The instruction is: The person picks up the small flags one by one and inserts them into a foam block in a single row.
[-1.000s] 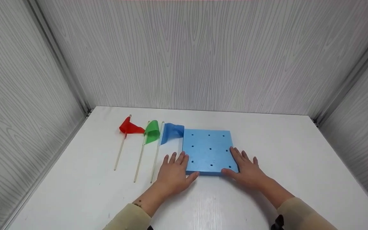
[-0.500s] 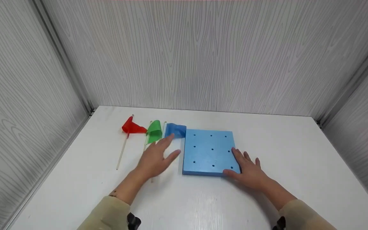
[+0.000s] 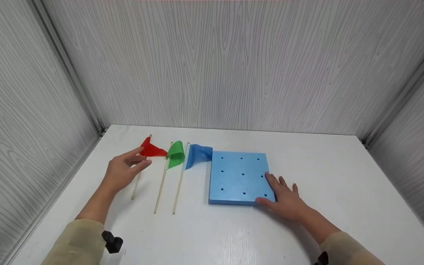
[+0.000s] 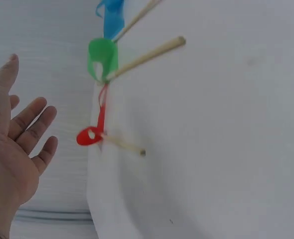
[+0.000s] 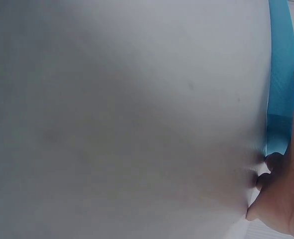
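While the right hand (image 3: 285,198) rested against the near right corner of the light blue pegboard (image 3: 232,180), thumb on the front edge and fingers along the right side, the left hand (image 3: 122,173) was over by the red flag (image 3: 152,150). That left one was pretty loose, fingers a bit bent and thumb well apart from them, and the left wrist view showed it with nothing in its grasp. From the head view I honestly couldn't tell whether the fingertips brushed the red cloth. Right hand wasn't clutching anything either, just fairly straight fingers touching the board. Three flags lay in a row on the white table (image 3: 212,235) left of the board: red outermost, then the green flag (image 3: 176,152), then the blue flag (image 3: 198,152), whose cloth reached right up to the board's far left corner. Their pale sticks pointed back toward the person. The board lay flat, with dark holes in three rows of three. Both arms had beige sleeves (image 3: 77,243), and the wood-grain back panel (image 3: 212,66) stood behind it all.
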Tool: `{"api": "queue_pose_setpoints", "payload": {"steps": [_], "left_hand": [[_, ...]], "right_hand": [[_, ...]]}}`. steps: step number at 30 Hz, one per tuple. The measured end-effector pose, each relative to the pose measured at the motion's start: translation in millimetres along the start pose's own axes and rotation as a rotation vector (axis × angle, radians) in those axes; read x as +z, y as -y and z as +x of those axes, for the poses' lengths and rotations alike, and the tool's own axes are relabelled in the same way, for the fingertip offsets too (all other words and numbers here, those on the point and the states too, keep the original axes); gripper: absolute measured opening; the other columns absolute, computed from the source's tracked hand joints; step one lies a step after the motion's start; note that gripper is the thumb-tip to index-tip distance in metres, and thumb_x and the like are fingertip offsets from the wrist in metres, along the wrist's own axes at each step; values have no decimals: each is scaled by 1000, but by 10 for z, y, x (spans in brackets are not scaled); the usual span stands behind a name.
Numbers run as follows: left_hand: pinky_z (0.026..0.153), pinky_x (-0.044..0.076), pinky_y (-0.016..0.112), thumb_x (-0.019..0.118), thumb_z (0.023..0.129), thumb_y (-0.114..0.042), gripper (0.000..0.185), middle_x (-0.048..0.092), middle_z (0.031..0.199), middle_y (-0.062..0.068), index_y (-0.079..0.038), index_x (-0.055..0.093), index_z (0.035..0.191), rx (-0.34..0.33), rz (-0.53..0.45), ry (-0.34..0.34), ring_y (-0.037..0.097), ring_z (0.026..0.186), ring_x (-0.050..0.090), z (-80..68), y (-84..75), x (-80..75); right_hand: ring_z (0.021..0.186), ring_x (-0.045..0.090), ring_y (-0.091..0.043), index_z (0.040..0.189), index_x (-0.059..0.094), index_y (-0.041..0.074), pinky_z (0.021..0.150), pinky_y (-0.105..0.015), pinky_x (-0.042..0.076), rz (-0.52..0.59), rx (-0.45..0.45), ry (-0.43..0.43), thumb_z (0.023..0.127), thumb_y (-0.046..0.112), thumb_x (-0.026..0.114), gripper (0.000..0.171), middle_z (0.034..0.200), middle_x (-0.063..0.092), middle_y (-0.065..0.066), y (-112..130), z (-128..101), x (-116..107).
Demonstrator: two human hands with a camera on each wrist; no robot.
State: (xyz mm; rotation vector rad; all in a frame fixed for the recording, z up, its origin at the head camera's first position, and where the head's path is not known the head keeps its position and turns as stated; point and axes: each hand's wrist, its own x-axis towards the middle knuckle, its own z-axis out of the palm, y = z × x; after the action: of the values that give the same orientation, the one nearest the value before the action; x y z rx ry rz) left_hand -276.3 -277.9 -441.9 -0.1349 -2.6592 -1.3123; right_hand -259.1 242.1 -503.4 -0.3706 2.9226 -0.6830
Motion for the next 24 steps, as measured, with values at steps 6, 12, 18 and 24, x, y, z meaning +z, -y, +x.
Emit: {"api": "queue_pose_setpoints", "payload": {"steps": [6,12,18,24], "left_hand": [[104,54,45,76,97,-51,78,71,134,16,-15,49,160,-142,-42,88,33,129,61,-9,306,-163],[108,49,51,79,97,-45,79,69,135,18,-13,47,161,-183,-44,145,37,131,60,-2,516,-162],[110,46,51,83,94,-37,74,73,127,15,-10,53,156,-199,-18,171,36,127,61,18,626,-91],[103,50,42,85,94,-30,66,76,112,8,-9,60,151,-173,23,173,28,112,64,37,701,-31]], "right_hand": [[161,7,-44,172,13,21,122,-72,-6,2,15,12,90,85,55,113,174,22,-15,-3,14,8],[161,7,-43,172,13,21,121,-72,-7,19,10,18,91,83,56,111,174,22,-14,-20,-11,-2],[161,7,-42,172,13,18,121,-72,-7,39,-9,14,93,80,58,109,174,22,-15,-21,-31,-18],[162,6,-42,172,13,19,121,-71,-7,32,2,22,92,81,57,111,174,21,-15,-4,-32,-19]]}}
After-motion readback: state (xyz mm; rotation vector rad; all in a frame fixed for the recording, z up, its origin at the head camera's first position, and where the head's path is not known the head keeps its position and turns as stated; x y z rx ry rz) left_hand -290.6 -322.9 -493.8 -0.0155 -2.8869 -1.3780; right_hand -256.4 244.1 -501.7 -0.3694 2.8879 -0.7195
